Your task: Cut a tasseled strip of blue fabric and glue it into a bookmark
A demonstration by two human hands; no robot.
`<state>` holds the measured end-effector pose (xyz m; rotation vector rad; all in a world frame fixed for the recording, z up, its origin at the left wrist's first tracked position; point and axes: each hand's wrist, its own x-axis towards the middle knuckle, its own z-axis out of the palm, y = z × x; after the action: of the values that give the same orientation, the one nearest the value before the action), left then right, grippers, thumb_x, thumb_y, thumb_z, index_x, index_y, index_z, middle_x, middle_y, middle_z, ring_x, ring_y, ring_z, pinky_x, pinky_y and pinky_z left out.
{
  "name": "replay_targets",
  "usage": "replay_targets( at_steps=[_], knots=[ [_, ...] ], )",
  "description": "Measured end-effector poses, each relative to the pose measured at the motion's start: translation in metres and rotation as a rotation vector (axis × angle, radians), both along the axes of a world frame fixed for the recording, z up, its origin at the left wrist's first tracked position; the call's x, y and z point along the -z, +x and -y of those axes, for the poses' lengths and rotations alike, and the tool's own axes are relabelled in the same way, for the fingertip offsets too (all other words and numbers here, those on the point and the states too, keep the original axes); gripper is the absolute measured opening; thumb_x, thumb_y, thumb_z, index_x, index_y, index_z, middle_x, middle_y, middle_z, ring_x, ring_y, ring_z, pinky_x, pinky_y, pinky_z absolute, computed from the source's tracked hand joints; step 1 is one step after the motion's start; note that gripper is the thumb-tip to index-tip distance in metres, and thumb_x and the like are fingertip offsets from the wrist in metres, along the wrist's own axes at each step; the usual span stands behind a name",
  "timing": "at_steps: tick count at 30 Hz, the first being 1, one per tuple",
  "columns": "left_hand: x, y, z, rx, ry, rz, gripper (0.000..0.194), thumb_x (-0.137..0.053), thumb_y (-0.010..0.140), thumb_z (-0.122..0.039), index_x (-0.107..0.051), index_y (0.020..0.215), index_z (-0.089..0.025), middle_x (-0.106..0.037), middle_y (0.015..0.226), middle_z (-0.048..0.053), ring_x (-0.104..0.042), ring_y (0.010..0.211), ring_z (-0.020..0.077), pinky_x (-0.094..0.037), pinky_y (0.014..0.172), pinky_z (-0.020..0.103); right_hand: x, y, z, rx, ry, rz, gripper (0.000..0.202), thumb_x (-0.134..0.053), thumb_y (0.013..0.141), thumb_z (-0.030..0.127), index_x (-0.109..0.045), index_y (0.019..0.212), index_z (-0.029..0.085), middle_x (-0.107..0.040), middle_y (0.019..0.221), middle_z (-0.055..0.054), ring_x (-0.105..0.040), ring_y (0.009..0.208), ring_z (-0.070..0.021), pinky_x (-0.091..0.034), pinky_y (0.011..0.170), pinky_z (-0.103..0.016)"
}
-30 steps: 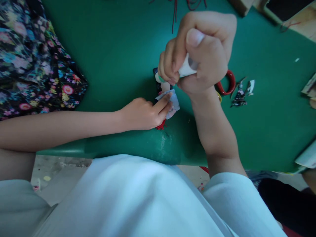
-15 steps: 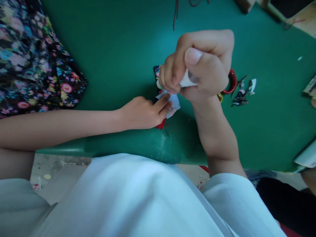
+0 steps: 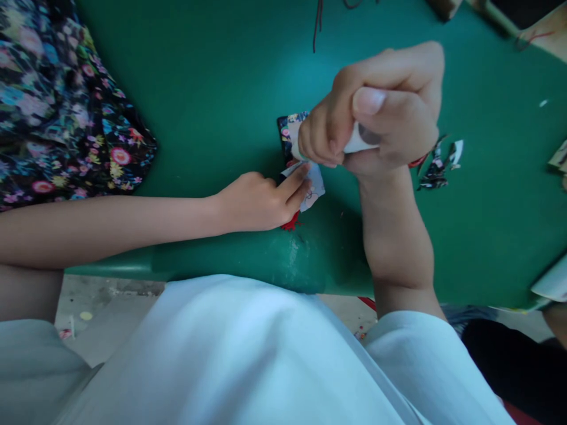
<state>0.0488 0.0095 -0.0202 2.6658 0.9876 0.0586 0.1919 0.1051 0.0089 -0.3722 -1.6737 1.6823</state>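
Note:
My right hand (image 3: 376, 112) is closed in a fist round a white squeeze bottle (image 3: 359, 140), mostly hidden by the fingers. Its narrow end tips down and left over a small floral piece (image 3: 287, 133) with a dark edge. My left hand (image 3: 270, 200) presses the near end of that work to the table, its index and middle fingers on a pale, thin flap (image 3: 315, 188) with faint line drawing. The thumb is out of sight. From under this hand a red tassel (image 3: 291, 222) sticks out toward me.
Dark floral fabric (image 3: 75, 130) covers the left of the green table (image 3: 212, 118). Dark scraps (image 3: 436, 171) lie right of my right wrist, beside a partly hidden red handle (image 3: 417, 161). Dark cords (image 3: 318, 26) lie at the back. Another person's dark clothing (image 3: 509, 360) shows lower right.
My right hand has moved right and slightly away from me with the bottle, uncovering more of the floral piece and hiding most of the red handle. My left hand has stayed put.

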Motion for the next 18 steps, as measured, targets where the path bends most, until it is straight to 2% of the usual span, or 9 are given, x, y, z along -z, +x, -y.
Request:
replay_targets(
  at_steps=[4,7,12,15,18],
  knots=[
    [-0.002,0.000,0.000,-0.010,-0.028,-0.009,0.052,-0.044,0.091,-0.019,-0.052,0.142,-0.012,-0.053,0.145,0.026,-0.070,0.075,0.0220,-0.044,0.056,0.031,0.004,-0.005,0.002,0.108,0.029,-0.072,0.028,-0.045,0.084,0.018,-0.046,0.056,0.019,-0.043,0.046,0.007,-0.037,0.039,-0.0030,-0.035,0.042,-0.013],
    [-0.003,0.001,0.000,-0.005,-0.022,-0.028,0.053,-0.042,0.091,-0.019,-0.051,0.143,-0.012,-0.052,0.146,0.026,-0.071,0.076,0.0231,-0.044,0.056,0.032,0.010,-0.010,0.004,0.239,0.047,-0.106,0.029,-0.045,0.086,0.018,-0.047,0.058,0.020,-0.043,0.046,0.006,-0.036,0.038,-0.0049,-0.040,0.043,-0.016],
    [-0.003,0.001,0.000,-0.013,-0.021,-0.013,0.052,-0.041,0.092,-0.019,-0.053,0.142,-0.012,-0.053,0.146,0.026,-0.071,0.073,0.0224,-0.045,0.056,0.032,0.020,-0.017,-0.001,0.370,0.151,-0.173,0.031,-0.040,0.090,0.019,-0.045,0.060,0.022,-0.041,0.047,0.007,-0.036,0.037,-0.0051,-0.043,0.043,-0.015],
    [-0.002,0.001,0.000,-0.011,-0.009,-0.017,0.051,-0.040,0.093,-0.018,-0.054,0.142,-0.012,-0.053,0.145,0.026,-0.070,0.070,0.0215,-0.045,0.055,0.032,0.021,-0.014,-0.004,0.338,0.104,-0.125,0.031,-0.042,0.092,0.018,-0.047,0.061,0.022,-0.041,0.048,0.007,-0.035,0.036,-0.0055,-0.046,0.043,-0.015],
    [-0.002,0.001,0.001,-0.014,0.010,-0.021,0.052,-0.040,0.092,-0.017,-0.053,0.142,-0.013,-0.053,0.145,0.026,-0.070,0.068,0.0210,-0.045,0.054,0.033,0.017,-0.008,-0.004,0.221,0.050,-0.104,0.031,-0.041,0.091,0.014,-0.047,0.061,0.020,-0.043,0.050,0.007,-0.039,0.040,-0.0046,-0.049,0.048,-0.014]
  ],
)
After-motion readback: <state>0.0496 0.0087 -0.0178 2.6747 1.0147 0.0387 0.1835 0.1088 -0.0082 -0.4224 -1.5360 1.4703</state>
